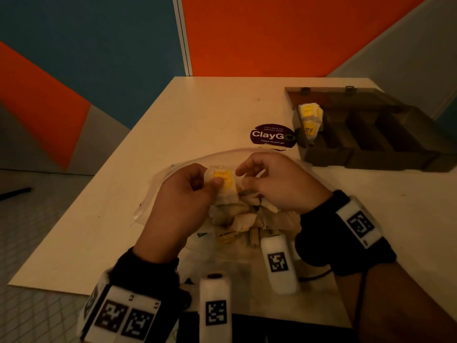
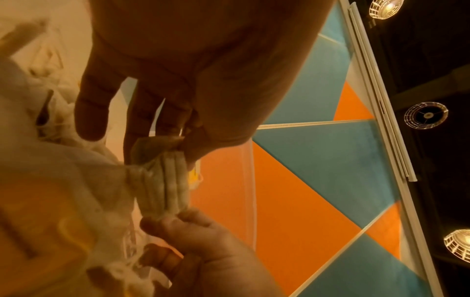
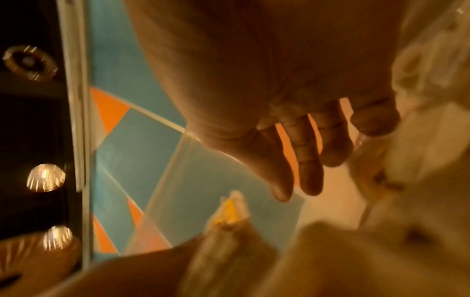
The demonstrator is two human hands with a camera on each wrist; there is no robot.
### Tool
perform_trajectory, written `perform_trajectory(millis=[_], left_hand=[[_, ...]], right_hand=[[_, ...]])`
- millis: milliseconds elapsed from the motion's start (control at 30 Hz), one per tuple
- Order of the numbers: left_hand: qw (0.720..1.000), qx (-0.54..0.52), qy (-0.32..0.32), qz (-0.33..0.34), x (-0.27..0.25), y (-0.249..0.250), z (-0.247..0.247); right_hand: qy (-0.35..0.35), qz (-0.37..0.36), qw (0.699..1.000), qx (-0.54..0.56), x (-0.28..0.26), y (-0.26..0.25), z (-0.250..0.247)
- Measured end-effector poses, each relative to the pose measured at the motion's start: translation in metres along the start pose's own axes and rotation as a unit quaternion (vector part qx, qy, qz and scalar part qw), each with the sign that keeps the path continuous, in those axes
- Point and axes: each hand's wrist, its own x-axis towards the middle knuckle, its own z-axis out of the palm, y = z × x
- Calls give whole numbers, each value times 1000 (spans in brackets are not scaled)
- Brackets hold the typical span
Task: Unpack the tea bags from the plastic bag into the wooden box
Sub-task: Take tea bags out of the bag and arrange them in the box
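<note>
My left hand (image 1: 215,181) pinches a small stack of tea bags (image 1: 226,180) with yellow tags, held just above the clear plastic bag (image 1: 158,186). In the left wrist view the thumb and fingers (image 2: 183,144) clamp the stack (image 2: 165,180) at its top. My right hand (image 1: 243,175) hovers close beside the stack with loosely curled fingers (image 3: 309,180) and nothing between them. Several loose tea bags (image 1: 242,214) lie heaped in the plastic bag under both hands. The open wooden box (image 1: 371,154) stands at the right rear, with a few tea bags (image 1: 309,117) upright in its leftmost compartment.
A round purple sticker (image 1: 272,136) lies on the white table (image 1: 197,115) between the bag and the box. The table's left edge drops to the floor. Orange and blue wall panels stand behind the table.
</note>
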Motion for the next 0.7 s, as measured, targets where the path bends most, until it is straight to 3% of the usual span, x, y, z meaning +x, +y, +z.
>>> perform_trajectory(millis=[100,167,233,367,467,567,700], left_hand=[[999,-26,16,-22,1,0,2],[998,-55,22,-34,0,2,3],[996,-79,32,-40,0,4,4],[992,-108,49,-36,-2,7,4],[991,-123,46,-36,-2,8,6],[994,-107,27,-13,-2,8,8],[998,-66,0,-5,-3,8,7]], right_hand=[[-61,-26,987,-146,7,0,-3],[-99,-48,980,-168,11,-2,-2],[-95,-61,985,-129,11,-3,1],[-106,-24,992,60,-2,-10,-2],[-132,-19,988,75,-14,-14,-3],[-78,-18,991,102,-14,-11,2],[9,-83,994,69,-9,-10,-2]])
